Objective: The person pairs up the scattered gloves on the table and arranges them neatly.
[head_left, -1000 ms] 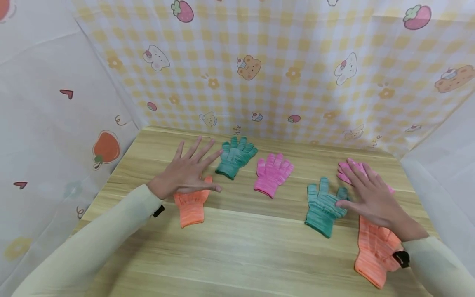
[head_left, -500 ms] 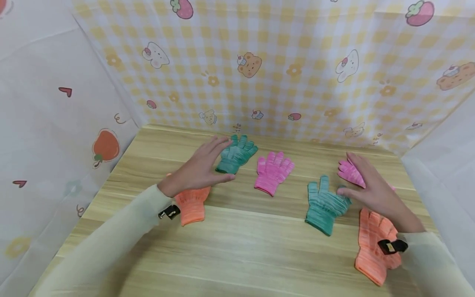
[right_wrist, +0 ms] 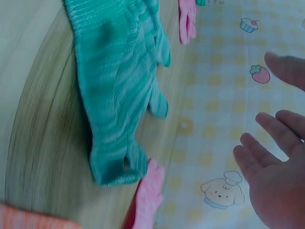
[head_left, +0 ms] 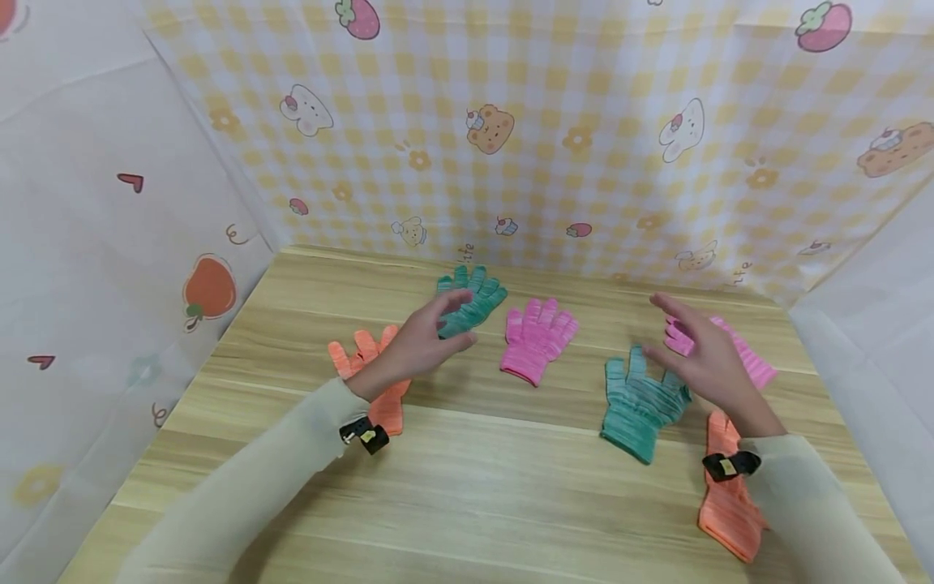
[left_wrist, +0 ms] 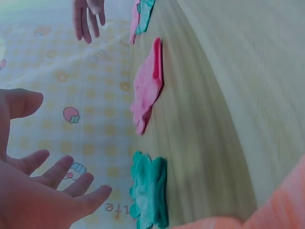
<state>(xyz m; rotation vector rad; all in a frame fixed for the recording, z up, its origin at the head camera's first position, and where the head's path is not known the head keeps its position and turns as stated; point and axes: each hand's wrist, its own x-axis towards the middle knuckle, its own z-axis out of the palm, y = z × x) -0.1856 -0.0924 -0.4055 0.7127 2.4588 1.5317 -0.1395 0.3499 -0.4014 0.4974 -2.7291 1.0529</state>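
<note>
My left hand (head_left: 423,341) hovers with relaxed fingers and holds nothing. It overlaps the lower left of a green knit glove (head_left: 481,307), and its wrist covers part of an orange glove (head_left: 389,410). Between the hands lies a pink glove (head_left: 538,345). My right hand (head_left: 706,361), also holding nothing, is raised over the fingers of a second green glove (head_left: 633,418). Behind it, a second pink glove (head_left: 755,361) is partly hidden. Under the right wrist, another orange glove (head_left: 732,515) is half covered by the sleeve. In the right wrist view, that green glove (right_wrist: 112,71) fills much of the left side.
The gloves lie on a wood-grain table (head_left: 481,503). A yellow checked cloth (head_left: 584,186) with cartoon prints hangs along the back edge. White cloth (head_left: 109,259) with printed shapes stands at the left side, and more white cloth (head_left: 890,324) at the right.
My left hand has moved right and its spread fingers have relaxed, uncovering the left orange glove's fingers. My right hand has moved left, uncovering more of the right pink glove. The gloves stay put.
</note>
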